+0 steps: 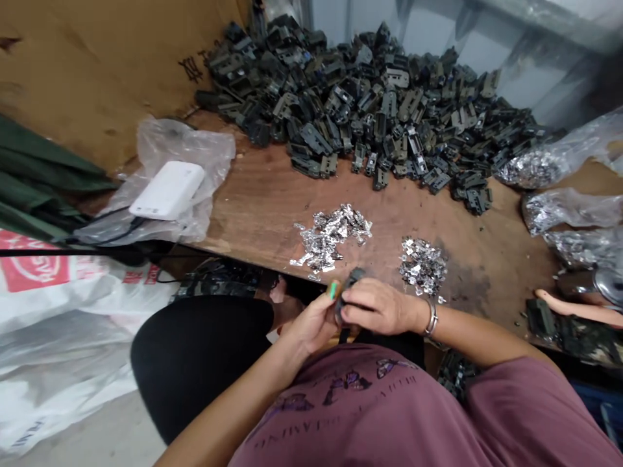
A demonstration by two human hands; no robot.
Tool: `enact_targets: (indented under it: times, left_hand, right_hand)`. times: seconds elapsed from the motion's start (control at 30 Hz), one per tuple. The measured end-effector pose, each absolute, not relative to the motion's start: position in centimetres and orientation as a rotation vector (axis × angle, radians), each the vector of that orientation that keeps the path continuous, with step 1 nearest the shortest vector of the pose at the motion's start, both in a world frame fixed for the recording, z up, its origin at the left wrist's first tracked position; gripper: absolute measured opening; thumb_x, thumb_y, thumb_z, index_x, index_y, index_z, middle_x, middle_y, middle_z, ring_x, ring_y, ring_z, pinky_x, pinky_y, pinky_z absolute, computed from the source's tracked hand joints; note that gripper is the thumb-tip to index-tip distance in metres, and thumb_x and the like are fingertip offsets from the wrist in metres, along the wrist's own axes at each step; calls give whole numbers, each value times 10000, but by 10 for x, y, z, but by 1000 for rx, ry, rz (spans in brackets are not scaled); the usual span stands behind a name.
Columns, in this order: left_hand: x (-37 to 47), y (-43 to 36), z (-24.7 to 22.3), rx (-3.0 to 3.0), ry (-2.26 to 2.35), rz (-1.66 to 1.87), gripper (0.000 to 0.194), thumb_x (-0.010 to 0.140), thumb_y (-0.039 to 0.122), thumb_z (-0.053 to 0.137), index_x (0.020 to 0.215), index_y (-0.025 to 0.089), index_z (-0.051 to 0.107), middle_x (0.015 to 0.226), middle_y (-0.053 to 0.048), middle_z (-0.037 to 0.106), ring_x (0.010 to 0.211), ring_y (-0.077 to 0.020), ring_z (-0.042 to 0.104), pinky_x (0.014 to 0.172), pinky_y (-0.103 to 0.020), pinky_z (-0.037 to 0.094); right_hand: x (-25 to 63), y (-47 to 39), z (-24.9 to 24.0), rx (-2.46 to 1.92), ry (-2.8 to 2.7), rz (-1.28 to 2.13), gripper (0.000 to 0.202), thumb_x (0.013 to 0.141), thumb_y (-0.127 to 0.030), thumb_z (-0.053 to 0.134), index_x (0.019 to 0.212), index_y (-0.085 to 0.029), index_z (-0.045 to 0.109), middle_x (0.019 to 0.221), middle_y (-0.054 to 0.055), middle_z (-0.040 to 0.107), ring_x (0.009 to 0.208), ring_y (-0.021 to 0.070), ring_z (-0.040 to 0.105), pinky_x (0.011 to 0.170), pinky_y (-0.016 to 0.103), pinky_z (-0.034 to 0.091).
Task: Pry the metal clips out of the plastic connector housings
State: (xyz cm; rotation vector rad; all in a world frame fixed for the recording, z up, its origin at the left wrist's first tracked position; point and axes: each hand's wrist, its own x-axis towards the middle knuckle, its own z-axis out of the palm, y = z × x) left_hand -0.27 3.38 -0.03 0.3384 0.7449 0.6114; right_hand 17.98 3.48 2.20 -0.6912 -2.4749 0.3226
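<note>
Close to my body, below the table's front edge, my left hand [316, 321] grips a dark plastic part [351, 280] from the left, with something green at the thumb. My right hand [377, 305], a metal bracelet at its wrist, closes round the same part from the right, fingers bent over it. Just beyond the hands lies a loose pile of small silvery metal pieces [324, 240] on the wooden table [253, 214]. Another small pile of metal pieces [422, 266] sits to the right, near my right wrist.
A big heap of dark plastic parts [341, 97] covers the table's back. At the left, a white device [168, 190] with a cable rests on clear plastic. Bags of metal pieces [533, 168] line the right side, near a metal container [594, 285] and another person's arm [579, 308].
</note>
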Motion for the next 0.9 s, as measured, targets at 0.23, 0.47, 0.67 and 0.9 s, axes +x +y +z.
enact_targets:
  times: [0.23, 0.47, 0.67, 0.9]
  left_hand:
    - [-7, 26, 3, 474, 797, 646, 521, 588, 511, 844, 891, 196, 560, 848, -54, 722, 609, -188, 677, 420, -236, 492]
    - [9, 18, 8, 727, 949, 781, 405, 561, 335, 875, 801, 136, 616, 771, -17, 683, 707, -141, 645, 673, -259, 550]
    - [11, 18, 11, 939, 1149, 862, 422, 556, 327, 854, 828, 166, 575, 756, 12, 645, 674, -128, 596, 664, -259, 518]
    - [14, 16, 5, 1201, 1137, 923, 417, 594, 314, 836, 876, 192, 555, 902, -34, 688, 789, -161, 628, 759, -279, 510]
  right_hand:
    - [243, 30, 20, -1303, -2100, 129, 221, 924, -231, 502, 1104, -181, 620, 1037, 127, 619, 976, 234, 604, 857, 403, 536]
    - [277, 72, 20, -2171, -2327, 136, 192, 842, -186, 545, 725, -178, 697, 840, 121, 689, 810, 247, 645, 705, 324, 479]
    - [259, 64, 26, -1913, -2192, 327, 149, 822, -195, 546, 746, -189, 674, 756, 59, 711, 686, 184, 637, 633, 265, 430]
    - [205, 23, 41, -1363, -2181, 669, 118, 798, -133, 543, 731, -183, 626, 599, -20, 604, 526, 99, 518, 555, 220, 379]
